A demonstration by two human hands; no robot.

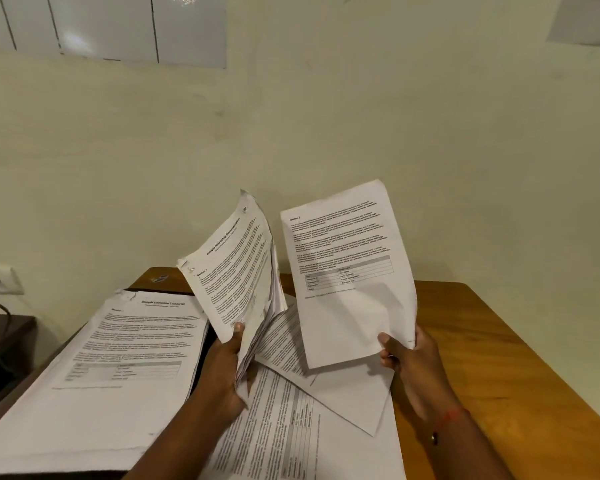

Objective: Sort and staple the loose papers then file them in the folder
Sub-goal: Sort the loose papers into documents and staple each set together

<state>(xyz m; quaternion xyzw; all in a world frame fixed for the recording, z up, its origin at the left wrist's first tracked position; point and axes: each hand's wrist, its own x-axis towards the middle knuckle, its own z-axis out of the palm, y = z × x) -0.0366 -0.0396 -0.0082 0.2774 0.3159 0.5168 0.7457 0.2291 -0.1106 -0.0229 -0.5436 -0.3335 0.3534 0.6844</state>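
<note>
Left hand (226, 368) grips a thick sheaf (238, 265) by its lower edge, thumb on the front page. The right hand (406, 358) pinches a single sheet (347, 271) at its bottom corner. Both are raised above the tabletop (499, 341). Beneath them, near and centre, loose papers (291, 427) lie overlapped at odd angles. To the left a squared stack (118, 358) rests on something dark, possibly the folder (201, 355), though only its edge shows. Far left, on the wall, sits a socket (0, 280).

The sheaf fans open along its free edge, so a slack grip could spill pages into the loose ones below and undo the sorting. The single sheet is creased and limp and may buckle when slid into a pile. The pages look much alike, so one could easily land in the wrong set if its heading goes unread.

The sheaf's front page appears to read "Sample Internship Documentation", the single sheet is headed "Section 7", and the stack's top page reads "Sample Education Transcript"; the body text is too small to read
</note>
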